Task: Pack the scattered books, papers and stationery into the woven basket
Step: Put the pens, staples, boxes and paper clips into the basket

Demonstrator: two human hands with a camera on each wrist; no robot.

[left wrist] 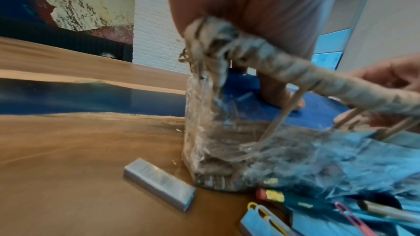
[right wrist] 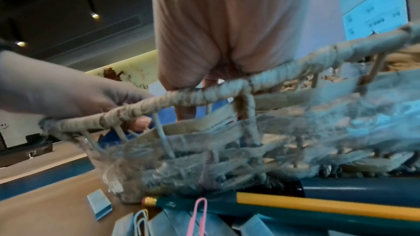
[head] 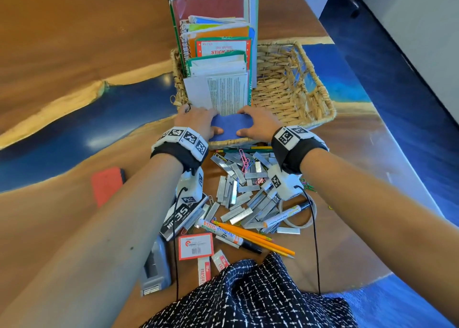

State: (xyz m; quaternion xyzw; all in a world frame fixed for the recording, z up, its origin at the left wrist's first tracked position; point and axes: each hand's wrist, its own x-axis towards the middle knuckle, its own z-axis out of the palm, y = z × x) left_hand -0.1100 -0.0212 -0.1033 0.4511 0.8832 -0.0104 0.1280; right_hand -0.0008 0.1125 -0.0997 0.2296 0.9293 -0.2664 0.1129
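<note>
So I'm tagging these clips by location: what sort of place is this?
Probably an office or meeting room, though that's a guess. The work happens on a long wood-and-blue-resin table, a white brick wall stands behind, and dark ceiling spotlights hang above. Stationery such as staple strips lies by the woven basket.

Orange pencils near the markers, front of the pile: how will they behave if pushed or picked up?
The orange pencils look thin, long and rigid, so probably stiff and light. They lie flat on the smooth table, so a sideways push may roll them. They touch a marker, so a sweep would likely drag that too.
</note>
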